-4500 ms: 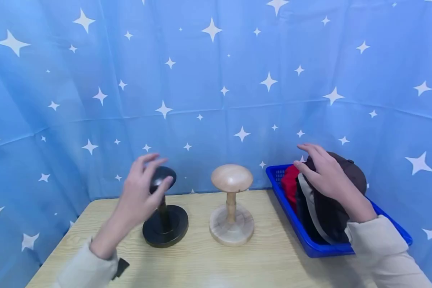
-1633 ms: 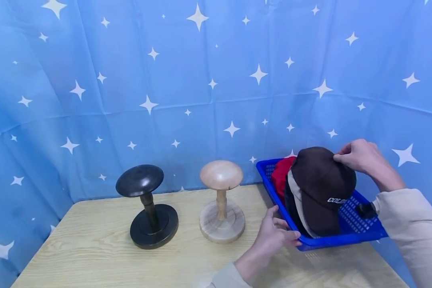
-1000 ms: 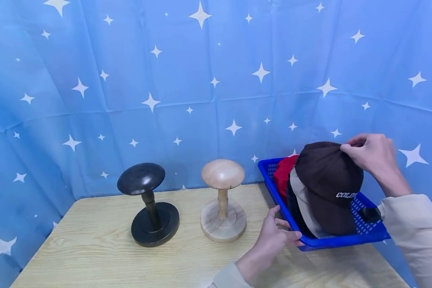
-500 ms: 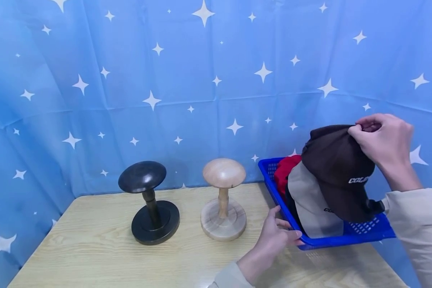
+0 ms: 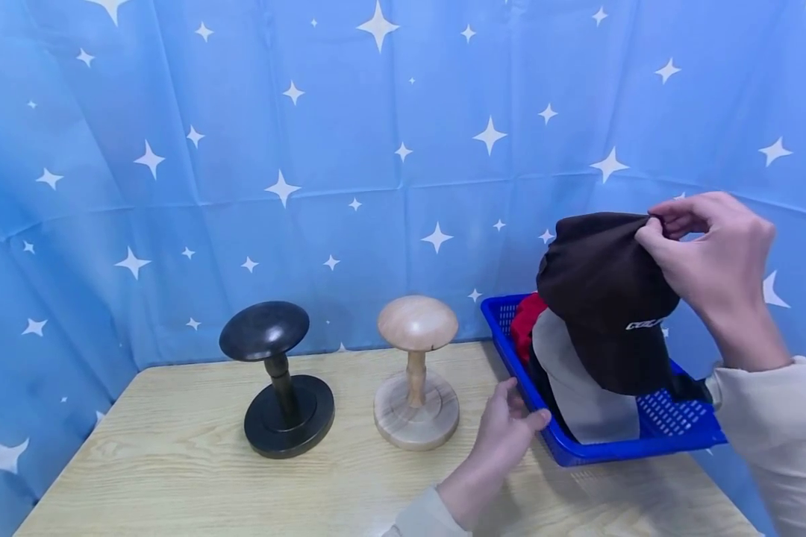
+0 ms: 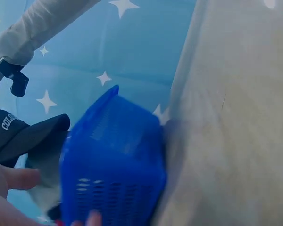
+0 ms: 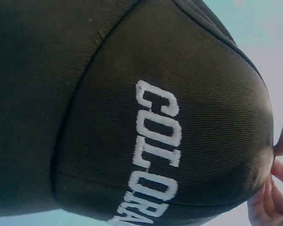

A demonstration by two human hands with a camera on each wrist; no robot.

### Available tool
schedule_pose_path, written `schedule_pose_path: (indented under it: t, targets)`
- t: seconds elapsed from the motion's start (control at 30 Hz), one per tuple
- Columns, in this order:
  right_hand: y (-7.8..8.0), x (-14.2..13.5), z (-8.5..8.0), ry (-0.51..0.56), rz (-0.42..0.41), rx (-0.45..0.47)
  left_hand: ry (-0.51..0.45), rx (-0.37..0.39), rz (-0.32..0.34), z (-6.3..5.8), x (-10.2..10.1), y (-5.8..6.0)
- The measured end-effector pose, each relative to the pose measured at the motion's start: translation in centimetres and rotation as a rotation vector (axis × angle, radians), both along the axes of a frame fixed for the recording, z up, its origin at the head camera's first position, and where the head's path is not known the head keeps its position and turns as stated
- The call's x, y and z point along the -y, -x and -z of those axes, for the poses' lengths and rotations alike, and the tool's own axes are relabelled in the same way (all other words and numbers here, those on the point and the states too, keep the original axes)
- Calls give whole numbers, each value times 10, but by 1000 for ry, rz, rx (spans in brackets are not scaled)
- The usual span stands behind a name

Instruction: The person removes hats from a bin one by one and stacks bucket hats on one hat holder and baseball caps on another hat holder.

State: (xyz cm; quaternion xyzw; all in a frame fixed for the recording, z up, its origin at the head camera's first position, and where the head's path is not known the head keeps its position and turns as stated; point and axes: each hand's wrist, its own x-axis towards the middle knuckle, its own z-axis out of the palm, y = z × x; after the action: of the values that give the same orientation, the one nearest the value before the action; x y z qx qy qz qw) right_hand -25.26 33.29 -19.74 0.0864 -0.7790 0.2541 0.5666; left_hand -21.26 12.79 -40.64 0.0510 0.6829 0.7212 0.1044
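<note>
In the head view, my right hand [image 5: 719, 253] pinches the top of a dark brown baseball cap [image 5: 607, 283] between thumb and fingertips. It hangs over the blue basket [image 5: 598, 455], bill downward, and white "COLORA…" lettering on its front fills much of the right wrist view. Below, a light grey cap [image 5: 584, 380] lies in the basket, with a red cap [image 5: 525, 322] behind it at the left. My left hand [image 5: 500, 432] is at the basket's near left side, fingers loose. In the left wrist view its thumb [image 6: 23, 179] stands apart from the basket rim.
A black hat stand [image 5: 289, 414] with a domed top is on the wooden table [image 5: 195, 477] at the left. The pale wooden stand [image 5: 416, 414] is between it and the basket. A blue star-patterned curtain [image 5: 349, 134] hangs behind and around the table.
My right hand has lifted the brown cap off the grey one, then shifted slightly left with it. My left hand held the basket rim and has now loosened, moving slightly left.
</note>
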Motion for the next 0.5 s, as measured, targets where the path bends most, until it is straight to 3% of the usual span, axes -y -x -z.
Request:
schedule_pose_path:
  t: [0.07, 0.13, 0.23, 0.37, 0.5]
  targets:
    - [-6, 11, -3, -6, -22, -42, 102, -101, -17, -9, 9, -2]
    - [-13, 22, -5, -3, -46, -78, 132, -169, -6, -19, 19, -5]
    - [-23, 39, -5, 16, -97, -119, 20, -218, 86, -31, 35, -12]
    - [-38, 66, 0, 99, -200, -146, -196, -197, 235, -38, 51, -22]
    - [-49, 88, 9, 220, -316, -177, -268, -272, 318, -38, 64, -28]
